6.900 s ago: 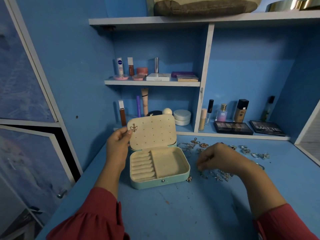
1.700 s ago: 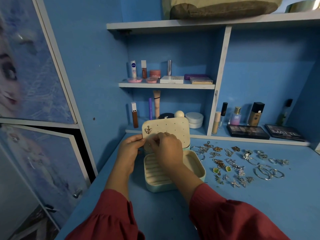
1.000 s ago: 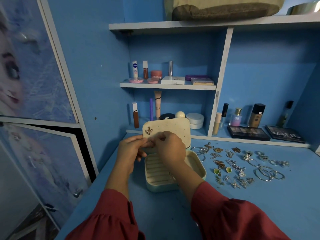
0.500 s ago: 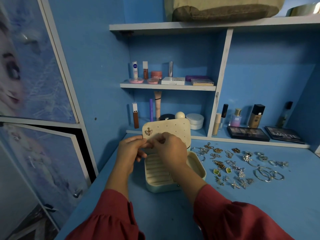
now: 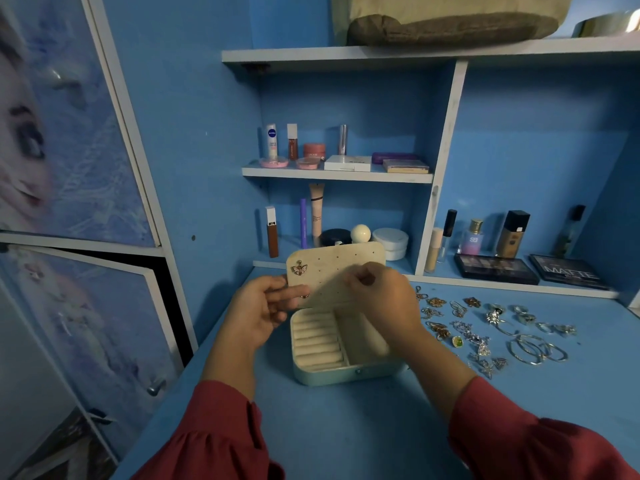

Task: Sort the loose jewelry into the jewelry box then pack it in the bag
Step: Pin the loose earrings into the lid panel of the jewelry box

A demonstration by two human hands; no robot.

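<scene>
Jewelry box (image 5: 346, 344) sits open on the blue bench (image 5: 346, 427), straight ahead of me, its pale lid (image 5: 332, 271) standing upright at the back. I can see a ribbed ring-roll section on the box's left side and a plain compartment on its right. A butterfly-shaped earring (image 5: 299, 268) is pinned at the lid's upper left corner.

My left hand (image 5: 259, 313) is at the lid's left edge, fingers (image 5: 289, 295) stretched across the lower left of the lid panel, with a small gold piece (image 5: 304, 296) showing just at their tips; I cannot tell whether it is pinched or already seated in the lid. My right hand (image 5: 384, 303) hovers in front of the lid's lower right and over the box's plain compartment, its fingers (image 5: 360, 277) curled together against the panel; what they hold, if anything, is hidden from me.

Right of the box, loose jewelry (image 5: 478, 334) is spread over the bench: small gold and silver earrings and pendants nearest the box, a green-stoned piece (image 5: 457, 341) among them, and large silver hoops (image 5: 535, 351) farther right.

Behind everything, blue shelves (image 5: 337, 174) carry cosmetics, with two dark eyeshadow palettes (image 5: 495, 268) lying flat at the right. A tan bag (image 5: 450, 15) rests on the top shelf. Both my sleeves (image 5: 221, 438) are red.
</scene>
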